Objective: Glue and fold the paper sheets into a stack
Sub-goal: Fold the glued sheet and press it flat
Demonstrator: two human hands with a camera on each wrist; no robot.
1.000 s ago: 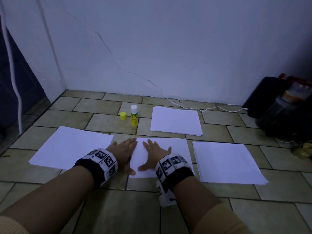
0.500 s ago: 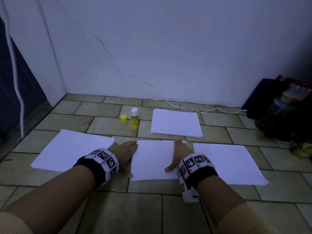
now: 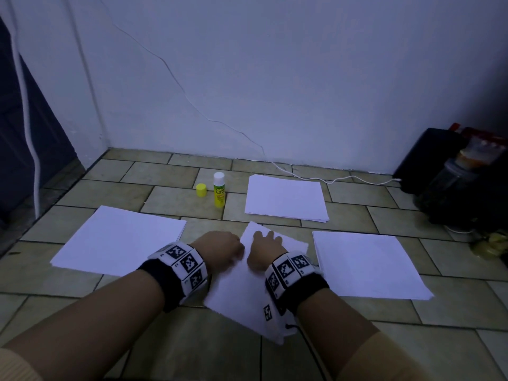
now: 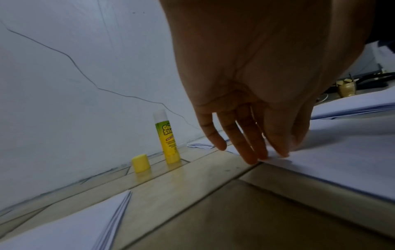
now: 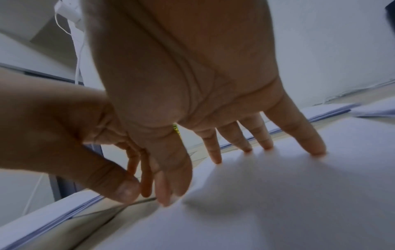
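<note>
Low in the frame, your left hand (image 3: 222, 250) and right hand (image 3: 265, 250) rest on a skewed folded paper sheet (image 3: 242, 295) on the tiled floor (image 3: 165, 200). Paper stacks lie at left (image 3: 121, 240), right (image 3: 368, 262) and upper centre (image 3: 286, 198). An uncapped glue stick (image 3: 219, 189) stands beside its yellow cap (image 3: 201, 190).

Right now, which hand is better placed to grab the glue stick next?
Left. The left hand sits at the folded sheet's edge, on the glue stick's side; the right hand presses the sheet flat.
</note>
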